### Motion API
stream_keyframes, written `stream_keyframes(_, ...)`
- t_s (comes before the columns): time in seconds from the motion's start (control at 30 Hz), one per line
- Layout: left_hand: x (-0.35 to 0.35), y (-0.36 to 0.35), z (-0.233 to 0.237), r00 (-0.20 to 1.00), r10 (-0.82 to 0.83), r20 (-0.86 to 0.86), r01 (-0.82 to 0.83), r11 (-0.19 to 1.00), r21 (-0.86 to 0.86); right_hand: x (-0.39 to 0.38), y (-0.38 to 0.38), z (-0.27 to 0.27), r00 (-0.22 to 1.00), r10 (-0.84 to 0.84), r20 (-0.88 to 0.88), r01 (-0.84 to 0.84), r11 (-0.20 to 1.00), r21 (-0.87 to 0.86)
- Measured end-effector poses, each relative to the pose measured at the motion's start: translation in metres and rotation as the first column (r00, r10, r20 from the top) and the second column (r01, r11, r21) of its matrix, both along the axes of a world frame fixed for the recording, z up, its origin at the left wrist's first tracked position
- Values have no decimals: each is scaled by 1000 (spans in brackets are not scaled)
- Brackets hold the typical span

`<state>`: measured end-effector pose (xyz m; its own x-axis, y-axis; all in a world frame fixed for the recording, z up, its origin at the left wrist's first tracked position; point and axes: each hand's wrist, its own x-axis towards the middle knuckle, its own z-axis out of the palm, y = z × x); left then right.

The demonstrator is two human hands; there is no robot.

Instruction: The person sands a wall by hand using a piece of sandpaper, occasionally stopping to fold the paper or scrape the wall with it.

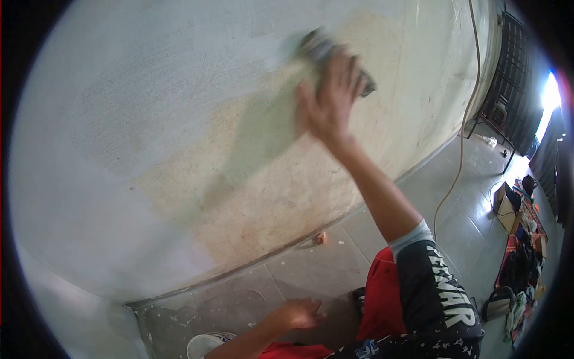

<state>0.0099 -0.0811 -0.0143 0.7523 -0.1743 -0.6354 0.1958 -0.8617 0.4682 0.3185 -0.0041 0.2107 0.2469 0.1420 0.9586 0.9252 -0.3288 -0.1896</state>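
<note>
My right hand (330, 107) reaches up with its fingers spread over a dark oblong sanding block (315, 45), which lies against the wall (239, 128). Motion blurs the block, and its middle is hidden behind the fingers. Whitish grey coating covers the wall's upper and left parts; a stained yellowish area stretches below and to the right. Low in the view, my left hand (299, 314) hangs above the floor with its fingers curled in, and nothing shows in them. A white bucket (206, 346) stands by the left forearm, which partly covers it.
Grey floor tiles (311, 269) meet the wall, with white spatters at lower left. A small brown piece (322, 238) lies by the wall's foot. A cord (460, 161) hangs down to the floor. Bags and clothes (520, 257) lie at right, beyond them a dark metal-framed stand (496, 134).
</note>
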Motion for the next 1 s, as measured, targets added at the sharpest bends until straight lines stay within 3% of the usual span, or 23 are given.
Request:
stream_keyframes(0.07,0,1,-2,1000,-8,-26,8,999,36,-37,-10,-45,969,102,224,-37,959,-280)
stream_keyframes(0.17,0,1,2,1000,0,-27,0,1000,24,-12,-18,-30,970,92,224,-14,945,-325)
stream_keyframes(0.2,-3,-1,7,1000,19,11,-20,1000,15,9,-20,-10,975,-28,223,77,974,-214)
stream_keyframes(0.27,-8,-1,14,998,41,43,-41,999,4,56,-29,33,1000,10,25,-10,1000,-8)
stream_keyframes(0.3,-8,1,19,997,70,26,-70,998,2,66,-36,50,999,25,33,-27,998,59)
stream_keyframes(0.4,-10,11,15,995,97,-4,-97,995,6,61,-33,47,1000,-20,17,19,998,64)
stream_keyframes(0.47,-6,12,6,995,97,-10,-97,995,4,33,-26,8,999,27,44,-23,996,-85)
stream_keyframes(0.5,-2,13,2,998,65,-24,-64,998,18,12,-25,-19,986,10,168,26,978,-208)
stream_keyframes(0.57,0,12,2,998,43,-35,-42,999,31,-15,-33,-55,971,115,207,-33,931,-364)
stream_keyframes(0.67,-4,13,5,999,0,-33,0,1000,1,7,-41,-32,957,121,264,-5,915,-404)
stream_keyframes(0.73,-11,11,-2,995,63,81,-60,997,-38,25,-37,-2,971,27,238,23,978,-208)
stream_keyframes(0.8,-9,13,15,995,81,57,-79,996,-38,18,-33,16,991,18,134,-16,1000,-17)
stream_keyframes(0.83,-13,13,19,995,92,30,-92,995,-29,12,-30,1,993,33,118,-29,999,-28)
stream_keyframes(0.9,-8,21,-3,995,101,26,-100,995,-24,4,-16,-19,967,-50,249,24,994,106)
stream_keyframes(1.0,-5,18,5,994,103,40,-102,994,-27,-16,-22,-35,965,-17,262,-1,998,69)
